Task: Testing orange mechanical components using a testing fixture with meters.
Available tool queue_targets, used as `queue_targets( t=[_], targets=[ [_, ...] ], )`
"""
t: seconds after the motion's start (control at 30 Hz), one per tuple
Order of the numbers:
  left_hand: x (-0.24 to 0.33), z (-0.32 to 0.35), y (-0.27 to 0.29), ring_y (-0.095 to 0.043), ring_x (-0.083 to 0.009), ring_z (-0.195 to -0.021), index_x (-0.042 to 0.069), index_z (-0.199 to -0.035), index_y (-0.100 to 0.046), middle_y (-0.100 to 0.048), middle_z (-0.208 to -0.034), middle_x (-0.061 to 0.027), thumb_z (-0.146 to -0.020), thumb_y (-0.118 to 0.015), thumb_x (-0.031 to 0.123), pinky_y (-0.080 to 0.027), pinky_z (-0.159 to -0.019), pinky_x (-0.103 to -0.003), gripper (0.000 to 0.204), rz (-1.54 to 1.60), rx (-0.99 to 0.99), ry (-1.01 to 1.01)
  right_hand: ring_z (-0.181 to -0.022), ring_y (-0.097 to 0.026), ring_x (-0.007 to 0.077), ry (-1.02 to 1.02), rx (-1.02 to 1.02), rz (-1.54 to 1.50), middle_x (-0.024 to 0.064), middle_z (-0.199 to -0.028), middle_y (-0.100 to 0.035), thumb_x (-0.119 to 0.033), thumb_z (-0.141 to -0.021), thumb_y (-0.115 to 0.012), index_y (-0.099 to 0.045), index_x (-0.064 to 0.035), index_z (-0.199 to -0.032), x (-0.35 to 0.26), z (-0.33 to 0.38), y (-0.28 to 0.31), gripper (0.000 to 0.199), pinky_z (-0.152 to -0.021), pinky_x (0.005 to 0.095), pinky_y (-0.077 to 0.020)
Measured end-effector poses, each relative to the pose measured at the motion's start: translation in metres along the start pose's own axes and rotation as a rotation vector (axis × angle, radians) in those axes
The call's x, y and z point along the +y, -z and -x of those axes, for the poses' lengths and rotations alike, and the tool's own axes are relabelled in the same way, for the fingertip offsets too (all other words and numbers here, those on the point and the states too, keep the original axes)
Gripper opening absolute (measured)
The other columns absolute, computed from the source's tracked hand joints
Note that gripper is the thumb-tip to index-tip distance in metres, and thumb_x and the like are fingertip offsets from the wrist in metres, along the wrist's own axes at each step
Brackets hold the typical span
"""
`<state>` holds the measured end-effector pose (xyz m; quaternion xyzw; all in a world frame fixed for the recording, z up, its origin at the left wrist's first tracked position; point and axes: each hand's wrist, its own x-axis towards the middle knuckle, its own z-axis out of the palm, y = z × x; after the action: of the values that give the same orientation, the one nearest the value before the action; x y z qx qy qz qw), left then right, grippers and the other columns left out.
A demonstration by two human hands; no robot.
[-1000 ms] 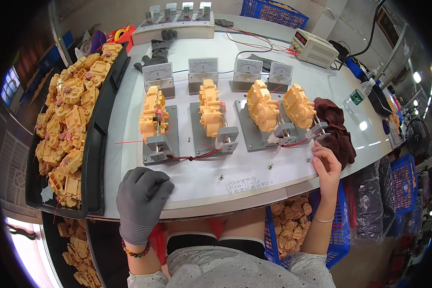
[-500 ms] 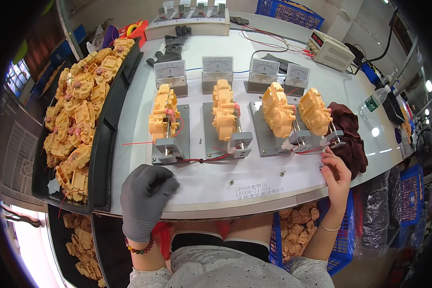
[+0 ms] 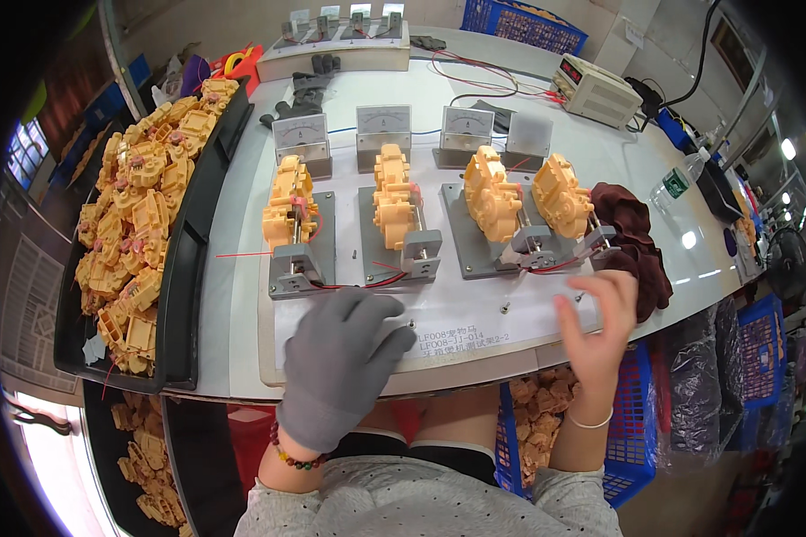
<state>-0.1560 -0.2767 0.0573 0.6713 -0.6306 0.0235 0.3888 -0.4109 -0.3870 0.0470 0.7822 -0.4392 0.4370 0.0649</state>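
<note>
left hand (image 3: pixel 345 353): grey glove on, lying flat and spread on the near edge of the white surface (image 3: pixel 242 224), fingers loose, holding nothing. It sits just in front of the leftmost grey fixture (image 3: pixel 303 259), close to the red wire (image 3: pixel 358 283) that loops out of it.
right hand (image 3: pixel 595 327): bare, a bit blurry, fingers spread wide and palm down near the front right of the surface, nothing in it. Thin bangle on the wrist.
hands overall: well apart from each other, both empty, a printed label (image 3: pixel 464 338) on the surface between them.
yellow parts on fixtures: four of them in a row just past the hands. Left one (image 3: pixel 288 210), second (image 3: pixel 392 195), third (image 3: pixel 491 192), fourth (image 3: pixel 560 193), each sitting on a grey metal block.
dark red cloth (image 3: pixel 631 237): bunched up just right of the fourth part, right beside the right hand's fingertips.
blue crate (image 3: pixel 636 421): under the surface's edge on the right, more yellow pieces inside.
black tray (image 3: pixel 188 268): left side, piled with the same yellow parts (image 3: pixel 134 224).
meters (image 3: pixel 382 134): little analog gauges standing behind the fixtures.
power supply (image 3: pixel 595 89): beige box far right, wires running off it.
far back: another row of small gauges (image 3: pixel 340 22) and a blue basket (image 3: pixel 528 25).
</note>
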Motion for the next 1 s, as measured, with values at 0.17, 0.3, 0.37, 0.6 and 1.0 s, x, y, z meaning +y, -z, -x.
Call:
queue_targets(
  t=[0.17,0.3,0.37,0.6,1.0],
  targets=[
    [-0.009,-0.011,-0.018,-0.064,-0.0275,-0.073,0.006,-0.090,-0.067,-0.065,-0.082,-0.0106,-0.078,-0.073,0.017,-0.050,-0.067,-0.036,0.018,0.193,-0.232,0.096,-0.073,-0.061,0.0230,-0.034,-0.515,-0.504,0.0106,-0.082,-0.061,-0.008,-0.075,-0.074,-0.066,-0.0005,-0.090,-0.010,-0.007,-0.023,0.019,-0.065,0.0301,-0.0486],
    [-0.008,-0.013,-0.019,-0.064,-0.0273,-0.071,0.005,-0.091,-0.066,-0.064,-0.080,-0.0110,-0.079,-0.073,0.018,-0.050,-0.065,-0.035,0.019,0.170,-0.250,0.090,-0.071,-0.062,0.0215,-0.180,-0.569,-0.537,0.0100,-0.081,-0.062,-0.007,-0.075,-0.073,-0.067,-0.0005,-0.086,-0.011,-0.011,-0.022,0.015,-0.065,0.0298,-0.0484],
    [-0.008,-0.013,-0.019,-0.063,-0.0261,-0.069,0.005,-0.089,-0.067,-0.064,-0.081,-0.0103,-0.079,-0.073,0.018,-0.050,-0.064,-0.034,0.017,0.171,-0.224,0.088,-0.071,-0.061,0.0217,-0.182,-0.573,-0.543,0.0099,-0.080,-0.062,-0.006,-0.075,-0.074,-0.067,-0.0004,-0.086,-0.011,-0.013,-0.024,0.014,-0.065,0.0297,-0.0481],
    [-0.008,-0.010,-0.019,-0.061,-0.0262,-0.068,0.007,-0.076,-0.066,-0.060,-0.076,-0.0081,-0.076,-0.073,0.017,-0.049,-0.062,-0.036,0.012,0.113,-0.256,-0.007,-0.068,-0.058,0.0243,-0.026,-0.446,-0.584,0.0101,-0.075,-0.058,-0.005,-0.069,-0.073,-0.065,0.0004,-0.081,-0.011,-0.002,-0.026,0.015,-0.063,0.0302,-0.0471],
    [-0.016,0.017,0.011,-0.058,-0.0251,-0.075,0.011,-0.077,-0.066,-0.060,-0.077,-0.0041,-0.073,-0.074,0.013,-0.047,-0.066,-0.037,0.009,-0.077,0.139,-0.064,-0.084,-0.057,0.0280,-0.026,0.064,-0.172,0.0115,-0.087,-0.059,-0.002,-0.069,-0.069,-0.065,-0.0008,-0.085,0.019,0.016,-0.001,0.016,-0.075,0.0358,-0.0460]
  ],
)
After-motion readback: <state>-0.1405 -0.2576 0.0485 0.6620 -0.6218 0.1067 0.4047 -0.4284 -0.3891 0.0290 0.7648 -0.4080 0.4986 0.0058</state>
